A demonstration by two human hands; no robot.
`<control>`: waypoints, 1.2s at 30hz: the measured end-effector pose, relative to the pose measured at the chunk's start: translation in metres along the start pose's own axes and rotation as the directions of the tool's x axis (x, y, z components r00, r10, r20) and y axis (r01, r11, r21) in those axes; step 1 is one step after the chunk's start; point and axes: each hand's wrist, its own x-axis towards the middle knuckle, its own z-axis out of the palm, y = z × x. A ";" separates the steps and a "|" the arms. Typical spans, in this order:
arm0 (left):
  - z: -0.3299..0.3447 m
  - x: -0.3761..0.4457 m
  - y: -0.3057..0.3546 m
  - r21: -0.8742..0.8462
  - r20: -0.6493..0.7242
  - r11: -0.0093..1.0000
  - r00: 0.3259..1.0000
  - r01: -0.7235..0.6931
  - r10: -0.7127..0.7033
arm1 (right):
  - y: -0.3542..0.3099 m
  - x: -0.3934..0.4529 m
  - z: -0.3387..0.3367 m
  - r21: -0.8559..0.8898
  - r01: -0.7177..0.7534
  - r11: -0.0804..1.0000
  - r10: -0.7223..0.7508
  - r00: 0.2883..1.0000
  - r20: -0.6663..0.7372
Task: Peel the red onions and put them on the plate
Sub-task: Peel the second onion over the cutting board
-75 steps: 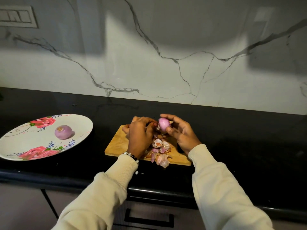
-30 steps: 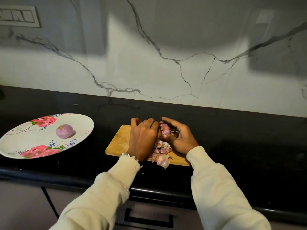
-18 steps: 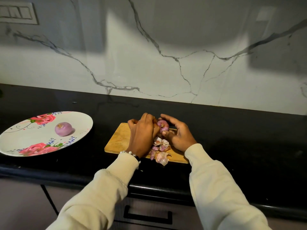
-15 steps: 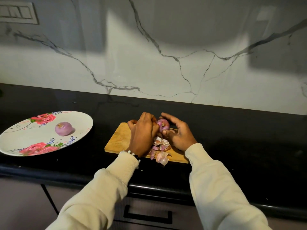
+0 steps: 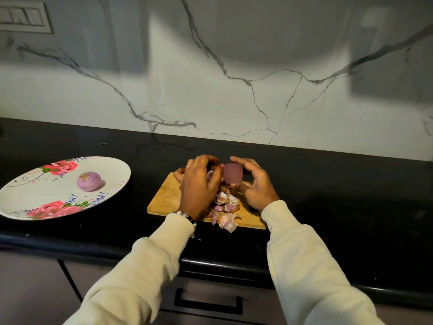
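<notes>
A red onion (image 5: 232, 175), blurred by motion, sits between my two hands above the wooden cutting board (image 5: 167, 197). My right hand (image 5: 254, 184) cups it from the right and below. My left hand (image 5: 199, 184) is at its left side, fingers curled on a strip of peel (image 5: 210, 176). A heap of pink and white onion skins (image 5: 226, 207) lies on the board's front edge. One peeled onion (image 5: 89, 181) rests on the white floral plate (image 5: 28, 195) at the left.
The board and plate sit on a black countertop (image 5: 339, 198) backed by a white marble wall (image 5: 234, 90). A drawer with a dark handle (image 5: 208, 303) is below the counter's front edge. A switch panel (image 5: 23, 17) is at the upper left.
The onion has been turned in my hands and now shows a smoother, darker side. My left hand has pulled slightly left with a piece of skin. The plate and peeled onion are unmoved.
</notes>
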 end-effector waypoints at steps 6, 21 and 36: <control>-0.002 -0.003 -0.001 0.110 0.064 0.975 0.980 -0.195 0.188 | -0.005 -0.004 0.000 0.051 -0.027 0.998 0.025 0.998 0.051; 0.001 0.000 -0.002 0.173 0.136 0.983 0.990 -0.061 0.038 | -0.009 -0.005 0.001 0.079 -0.007 0.997 0.008 1.000 -0.010; -0.003 -0.001 0.000 0.097 0.082 0.995 0.997 -0.001 -0.007 | -0.001 -0.001 -0.003 0.172 -0.046 0.984 0.064 0.993 -0.104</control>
